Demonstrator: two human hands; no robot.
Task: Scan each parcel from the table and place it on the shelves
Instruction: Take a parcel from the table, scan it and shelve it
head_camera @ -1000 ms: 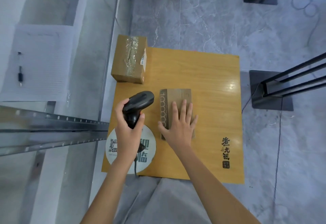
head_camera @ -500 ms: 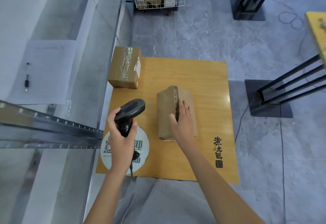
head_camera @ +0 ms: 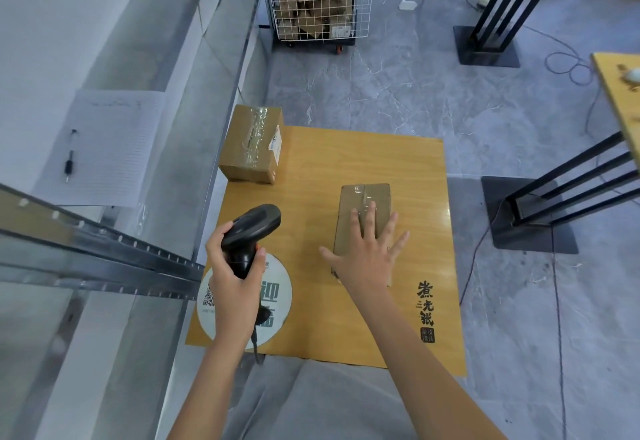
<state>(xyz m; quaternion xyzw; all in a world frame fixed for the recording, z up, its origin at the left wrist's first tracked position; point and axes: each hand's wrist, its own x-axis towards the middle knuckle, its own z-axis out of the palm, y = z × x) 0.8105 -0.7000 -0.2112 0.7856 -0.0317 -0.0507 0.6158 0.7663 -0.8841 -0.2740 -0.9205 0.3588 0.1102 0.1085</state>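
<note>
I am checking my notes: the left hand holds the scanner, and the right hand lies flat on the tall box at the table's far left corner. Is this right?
Not quite. In the head view the right hand lies flat on the flat parcel mid-table, not the tall box at the far left corner, which nobody touches. The left hand does hold the scanner.

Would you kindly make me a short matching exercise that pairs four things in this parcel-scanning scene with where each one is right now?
Things:
1. scanner
2. flat parcel
3. taped box
4. pen

Places:
A. on the lined sheet beside the table
B. at the table's far left corner
C. gripped in the left hand
D. lying flat under the right hand, whose fingers are spread

Pairs: 1-C, 2-D, 3-B, 4-A
</note>
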